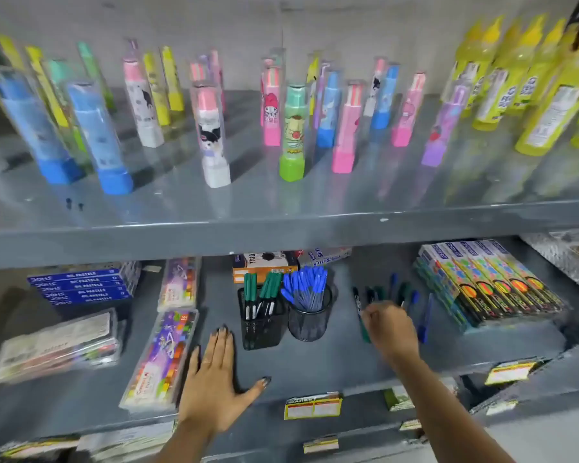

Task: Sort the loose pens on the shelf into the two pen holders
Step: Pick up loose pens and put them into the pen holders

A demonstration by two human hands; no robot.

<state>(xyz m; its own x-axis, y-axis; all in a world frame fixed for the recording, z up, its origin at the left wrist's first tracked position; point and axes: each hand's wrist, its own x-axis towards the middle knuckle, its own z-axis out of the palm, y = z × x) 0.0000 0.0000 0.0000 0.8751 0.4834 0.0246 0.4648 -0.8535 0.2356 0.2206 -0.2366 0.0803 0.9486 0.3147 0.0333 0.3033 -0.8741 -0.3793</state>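
Observation:
Two black mesh pen holders stand mid-shelf: a square one (261, 332) with green-capped markers and a round one (310, 324) full of blue pens. Several loose green and blue pens (401, 292) lie to their right on the grey shelf (315, 365). My right hand (390, 324) is over these loose pens, fingers curled around a green pen (365, 330) whose end sticks out below the fingers. A blue pen (424, 320) lies just right of that hand. My left hand (214, 379) rests flat on the shelf, fingers spread, left of the square holder.
Crayon packs (161, 359) lie left of my left hand, oil pastel boxes (81, 285) farther left. Stacked pencil boxes (488, 282) sit right of the loose pens. The upper shelf (281, 225) overhangs, carrying several upright colourful tubes and yellow bottles. Price labels hang on the shelf's front edge.

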